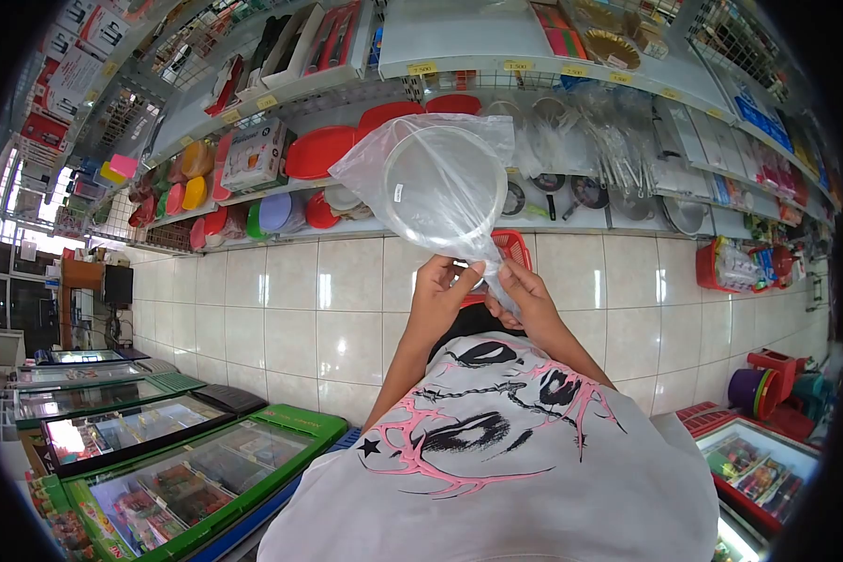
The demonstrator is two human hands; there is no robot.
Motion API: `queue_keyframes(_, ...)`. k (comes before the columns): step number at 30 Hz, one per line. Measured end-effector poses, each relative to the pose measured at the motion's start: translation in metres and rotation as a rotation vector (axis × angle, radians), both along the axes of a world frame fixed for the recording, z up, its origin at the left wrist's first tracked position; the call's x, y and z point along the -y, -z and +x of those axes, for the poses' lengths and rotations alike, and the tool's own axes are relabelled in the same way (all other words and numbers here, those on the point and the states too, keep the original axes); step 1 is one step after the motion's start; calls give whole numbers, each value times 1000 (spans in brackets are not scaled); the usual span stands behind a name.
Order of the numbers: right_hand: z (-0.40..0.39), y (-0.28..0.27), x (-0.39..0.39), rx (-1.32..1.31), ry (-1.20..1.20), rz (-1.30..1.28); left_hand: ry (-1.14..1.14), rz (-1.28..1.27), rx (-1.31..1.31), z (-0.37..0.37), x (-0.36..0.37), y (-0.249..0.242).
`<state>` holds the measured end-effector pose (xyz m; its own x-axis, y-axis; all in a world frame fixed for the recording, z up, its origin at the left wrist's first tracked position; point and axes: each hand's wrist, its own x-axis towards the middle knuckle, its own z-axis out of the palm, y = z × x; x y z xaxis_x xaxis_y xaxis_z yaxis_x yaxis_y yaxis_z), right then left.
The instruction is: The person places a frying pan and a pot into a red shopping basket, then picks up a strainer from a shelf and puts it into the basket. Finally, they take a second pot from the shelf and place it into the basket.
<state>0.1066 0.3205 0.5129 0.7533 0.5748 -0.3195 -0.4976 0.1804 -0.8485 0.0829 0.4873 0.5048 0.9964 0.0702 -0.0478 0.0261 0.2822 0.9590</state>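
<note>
A round, pale strainer (443,183) with a handle is wrapped in a clear plastic bag (361,169) and held up in front of my chest. A small white label with dark print shows on its left side. My right hand (526,292) is closed around the wrapped handle. At the base of the handle, the thumb and fingers of my left hand (443,286) pinch the plastic-covered neck. Behind the handle, partly hidden, a red basket (515,245) is on the tiled floor.
Ahead, shelves hold red plastic lids (320,153), a boxed item (256,157), frying pans (586,192) and bagged utensils (618,155). To the right on the floor is a filled red basket (707,267). Display freezers (318,426) line the left; purple tubs (747,389) stand right.
</note>
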Motion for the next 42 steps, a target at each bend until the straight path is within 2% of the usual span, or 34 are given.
queue_keyframes(42,0,6,-4,28,-20,4,-4,-31,-31,-2,-3,-1)
